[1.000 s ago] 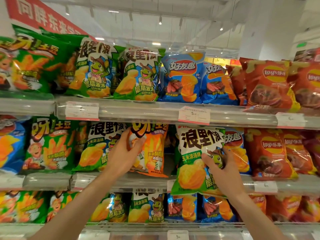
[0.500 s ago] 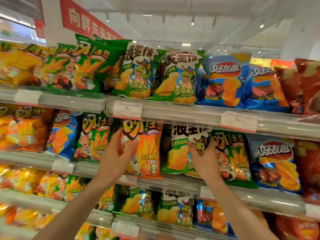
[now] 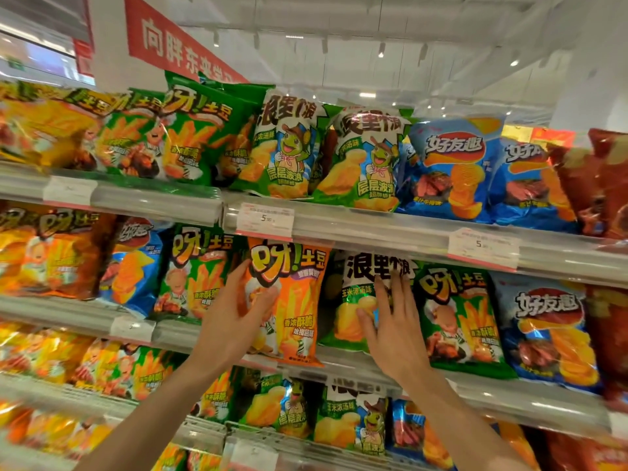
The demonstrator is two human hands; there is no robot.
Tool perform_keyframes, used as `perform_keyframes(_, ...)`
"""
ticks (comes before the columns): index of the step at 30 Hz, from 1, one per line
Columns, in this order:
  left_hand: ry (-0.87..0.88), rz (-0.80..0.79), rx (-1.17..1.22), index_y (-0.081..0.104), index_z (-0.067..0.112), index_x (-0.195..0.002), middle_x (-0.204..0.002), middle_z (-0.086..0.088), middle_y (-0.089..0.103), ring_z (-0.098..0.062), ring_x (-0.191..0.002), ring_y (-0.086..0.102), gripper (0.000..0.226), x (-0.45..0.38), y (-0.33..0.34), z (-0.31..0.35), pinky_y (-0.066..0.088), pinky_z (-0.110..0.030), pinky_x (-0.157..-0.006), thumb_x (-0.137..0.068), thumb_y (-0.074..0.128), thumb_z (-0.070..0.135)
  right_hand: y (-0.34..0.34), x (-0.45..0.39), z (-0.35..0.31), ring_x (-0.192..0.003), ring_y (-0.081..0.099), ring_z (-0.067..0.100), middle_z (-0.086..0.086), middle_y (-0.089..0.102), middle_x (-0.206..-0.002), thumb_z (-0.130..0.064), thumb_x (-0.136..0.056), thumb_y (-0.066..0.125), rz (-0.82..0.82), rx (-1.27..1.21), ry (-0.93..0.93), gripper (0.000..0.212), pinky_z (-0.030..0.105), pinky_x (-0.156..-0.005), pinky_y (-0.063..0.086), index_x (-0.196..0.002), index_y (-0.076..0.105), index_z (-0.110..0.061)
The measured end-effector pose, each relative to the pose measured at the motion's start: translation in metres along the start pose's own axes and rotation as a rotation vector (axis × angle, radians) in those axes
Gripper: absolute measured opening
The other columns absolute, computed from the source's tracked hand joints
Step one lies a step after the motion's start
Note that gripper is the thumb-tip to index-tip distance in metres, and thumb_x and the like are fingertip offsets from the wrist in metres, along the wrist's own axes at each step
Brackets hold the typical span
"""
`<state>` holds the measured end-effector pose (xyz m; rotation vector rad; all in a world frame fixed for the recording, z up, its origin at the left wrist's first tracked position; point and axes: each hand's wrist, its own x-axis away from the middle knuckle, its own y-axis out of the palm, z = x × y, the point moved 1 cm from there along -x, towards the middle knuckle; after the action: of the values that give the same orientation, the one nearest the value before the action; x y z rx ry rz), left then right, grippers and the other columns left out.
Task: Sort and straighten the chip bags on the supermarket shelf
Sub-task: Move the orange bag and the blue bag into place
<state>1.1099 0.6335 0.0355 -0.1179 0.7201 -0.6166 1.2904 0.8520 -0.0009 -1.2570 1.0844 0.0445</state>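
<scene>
Head view: left hand grips orange bag, right hand presses flat on green bag — either could slip off the middle shelf.

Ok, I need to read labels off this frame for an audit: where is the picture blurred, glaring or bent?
Head view: motion smear at the left and bottom edges; centre sharp, so the orange fries bag under the left hand reads well; foil glare on the green wavy-chip bag the right hand presses; wide-angle lens bows the shelf rails.
</scene>
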Motion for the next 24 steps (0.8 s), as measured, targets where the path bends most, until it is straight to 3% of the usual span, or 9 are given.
perform_keyframes(4,-0.025,-0.013,0.033,0.026,0.087,-0.112,-0.111,0.035,0.062,0.018,-0.099,0.058,0.042,0.000,-0.001,0.004,0.042,-0.012,-0.076,-0.080,0.052,0.081,0.010,-0.006,0.001,-0.150,-0.018,0.025,0.013,-0.007,-0.165,-0.061,-0.099,0.006,-0.128,0.014,0.002,0.074,0.047,-0.123,0.002,-0.159,0.005,-0.018)
perform_keyframes(8,-0.016,-0.034,0.054,0.026,0.086,-0.114,-0.107,0.043,0.061,0.013,-0.093,0.063,0.044,0.001,0.002,0.008,0.044,-0.011,-0.071,-0.080,0.052,0.080,-0.007,-0.006,0.000,-0.151,-0.012,0.024,0.010,-0.004,-0.166,-0.063,-0.097,0.013,-0.118,-0.053,0.005,0.076,0.044,-0.123,-0.003,-0.158,0.007,-0.020)
perform_keyframes(11,-0.015,-0.048,0.068,0.026,0.084,-0.117,-0.114,0.042,0.059,0.015,-0.094,0.063,0.045,0.004,0.007,0.010,0.044,-0.013,-0.073,-0.084,0.054,0.077,-0.030,0.005,-0.008,-0.150,0.013,0.023,0.009,0.019,-0.163,-0.054,-0.098,0.041,-0.002,-0.260,0.025,0.066,0.045,-0.121,0.016,-0.153,0.029,-0.018)
perform_keyframes(13,-0.034,-0.063,0.091,0.027,0.081,-0.121,-0.118,0.043,0.057,0.014,-0.099,0.062,0.048,0.007,0.012,0.012,0.045,-0.014,-0.077,-0.082,0.055,0.078,-0.046,0.014,-0.017,-0.140,0.029,0.011,-0.002,0.030,-0.155,-0.056,-0.096,0.048,0.017,-0.430,0.065,0.062,0.039,-0.115,0.031,-0.149,0.032,-0.026)
perform_keyframes(16,-0.083,-0.087,0.110,0.028,0.079,-0.123,-0.124,0.035,0.059,0.009,-0.108,0.061,0.051,0.016,0.021,0.015,0.046,-0.018,-0.083,-0.080,0.056,0.081,-0.063,0.029,-0.036,-0.131,0.034,-0.005,-0.021,0.033,-0.150,-0.078,-0.084,0.046,-0.169,-0.696,0.147,0.076,0.029,-0.107,0.035,-0.148,0.017,-0.049)
perform_keyframes(20,-0.104,-0.125,0.092,0.029,0.074,-0.130,-0.099,0.025,0.063,0.013,-0.093,0.062,0.057,0.035,0.031,0.023,0.045,-0.013,-0.072,-0.080,0.054,0.083,-0.067,0.047,-0.051,-0.141,0.033,0.006,-0.021,0.029,-0.157,-0.093,-0.067,0.048,-0.388,-0.889,0.272,0.103,0.047,-0.116,0.032,-0.149,0.000,-0.054)
perform_keyframes(24,-0.133,-0.155,0.094,0.021,0.082,-0.125,-0.123,0.046,0.053,0.023,-0.109,0.051,0.055,0.051,0.025,0.024,0.044,-0.006,-0.076,-0.081,0.055,0.081,-0.064,0.058,-0.061,-0.131,0.042,0.001,-0.024,0.034,-0.151,-0.089,-0.069,0.052,-0.448,-0.978,0.298,0.100,0.038,-0.112,0.034,-0.150,0.006,-0.054)
